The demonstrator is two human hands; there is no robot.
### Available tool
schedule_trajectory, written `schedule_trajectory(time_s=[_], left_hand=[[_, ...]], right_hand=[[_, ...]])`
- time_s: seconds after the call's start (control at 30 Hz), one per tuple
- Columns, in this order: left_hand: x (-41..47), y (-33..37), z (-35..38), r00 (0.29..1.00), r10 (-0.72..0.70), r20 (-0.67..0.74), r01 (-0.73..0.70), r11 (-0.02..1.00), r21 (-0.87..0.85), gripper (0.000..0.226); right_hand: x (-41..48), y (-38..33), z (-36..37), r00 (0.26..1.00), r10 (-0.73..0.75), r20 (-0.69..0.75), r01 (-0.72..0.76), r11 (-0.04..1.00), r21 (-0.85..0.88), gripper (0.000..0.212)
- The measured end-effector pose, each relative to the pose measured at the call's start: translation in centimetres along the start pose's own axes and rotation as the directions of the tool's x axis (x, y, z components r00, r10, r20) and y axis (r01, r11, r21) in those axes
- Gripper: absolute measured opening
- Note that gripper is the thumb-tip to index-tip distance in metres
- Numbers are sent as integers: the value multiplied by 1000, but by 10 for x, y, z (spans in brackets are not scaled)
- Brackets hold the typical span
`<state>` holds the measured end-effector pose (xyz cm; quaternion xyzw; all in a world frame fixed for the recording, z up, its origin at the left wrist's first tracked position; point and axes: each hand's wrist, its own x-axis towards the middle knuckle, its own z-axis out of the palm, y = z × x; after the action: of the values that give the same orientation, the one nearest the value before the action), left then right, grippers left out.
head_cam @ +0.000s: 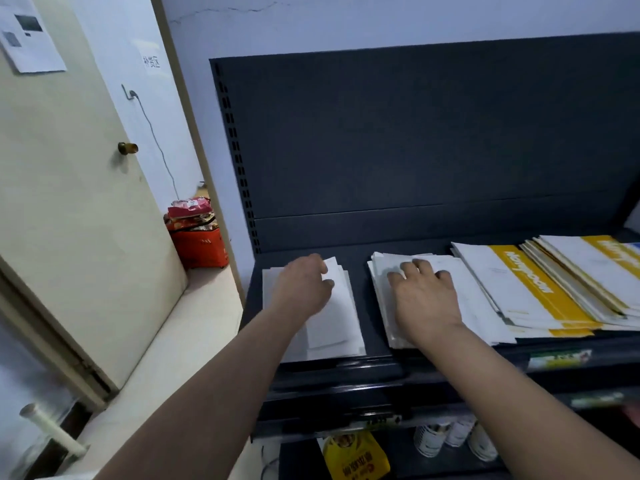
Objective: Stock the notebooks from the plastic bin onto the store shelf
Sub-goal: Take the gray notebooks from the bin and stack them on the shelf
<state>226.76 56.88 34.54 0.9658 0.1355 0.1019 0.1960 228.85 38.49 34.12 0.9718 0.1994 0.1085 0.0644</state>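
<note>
We find the notebooks lying flat on the dark store shelf (360, 299), in piles from its left end to its right. The left hand (304, 285) rests on the white pile (336, 327) at the shelf's left end, its fingers bent over the far part of the top cover. The blur keeps us from telling whether they pinch a sheet or only press on it. The right hand (426, 299) lies flat on the next white pile (481, 306), nearer the shelf's middle, with its fingers spread and pressing down. A strip of bare shelf separates the two piles, so the hands are apart.

Further toward the shelf's right end, a yellow-banded pile (533, 289) overlaps the edge of the pile under the right hand. Past it, a second yellow-banded pile (588, 265) runs out of the frame. The print on the yellow bands is too smeared for us to read.

Both forearms cover the near corners of their piles. On the shelf's front edge the price labels (557, 356) are blurred. Below the shelf we make out white bottles (450, 434) and a yellow bag (353, 459), both cut off. Beyond the shelf's left side stands a red basket (201, 244), partly hidden by a door (69, 185).
</note>
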Motion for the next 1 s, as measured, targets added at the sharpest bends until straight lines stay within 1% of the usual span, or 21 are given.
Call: schedule_trajectory(time_s=[0.1,0.17,0.27,0.3,0.37,0.43,0.47,0.53,0.57,0.63,0.73,0.83,0.93,0.97,1.0], left_hand=[[7,38,24,995,0,96,7,997,-77,22],[10,60,39,984,-21,178,39,994,-98,37],[11,85,56,946,-79,313,118,987,-108,57],[10,90,60,935,-103,340,143,985,-94,60],[10,95,64,920,-129,371,171,982,-83,53],[10,94,60,927,-151,344,191,978,-86,40],[11,93,55,935,-162,316,192,979,-68,37],[12,90,45,956,-189,223,196,981,-8,36],[13,87,40,967,-201,157,206,978,-15,37],[14,84,31,973,-230,26,232,966,-118,33],[12,78,20,949,-296,-105,253,920,-300,17],[8,73,12,924,-351,-150,265,873,-409,14],[4,69,11,917,-370,-148,277,858,-432,15],[3,68,11,914,-376,-149,281,855,-436,16],[2,67,10,912,-382,-151,284,852,-440,17]], right_hand=[[-9,44,7,991,113,78,-111,994,-22,45],[-16,69,13,979,168,115,-165,986,-33,47],[-23,95,20,972,202,120,-201,979,-19,46],[-25,101,21,971,207,122,-207,978,-10,46],[-28,109,25,970,206,127,-210,978,13,47],[-29,116,28,972,199,127,-206,977,45,50],[-30,118,30,973,196,125,-204,977,59,51],[-30,120,32,977,175,122,-186,979,84,49],[-29,119,33,980,159,119,-171,980,99,45],[-28,116,35,985,115,129,-132,982,136,39],[-26,107,40,975,42,218,-79,983,163,46],[-25,91,42,969,-31,245,-19,980,198,53],[-24,79,39,968,-84,235,18,962,271,53],[-23,79,37,966,-83,245,6,954,300,53],[-22,80,34,961,-59,269,-36,942,334,54]])
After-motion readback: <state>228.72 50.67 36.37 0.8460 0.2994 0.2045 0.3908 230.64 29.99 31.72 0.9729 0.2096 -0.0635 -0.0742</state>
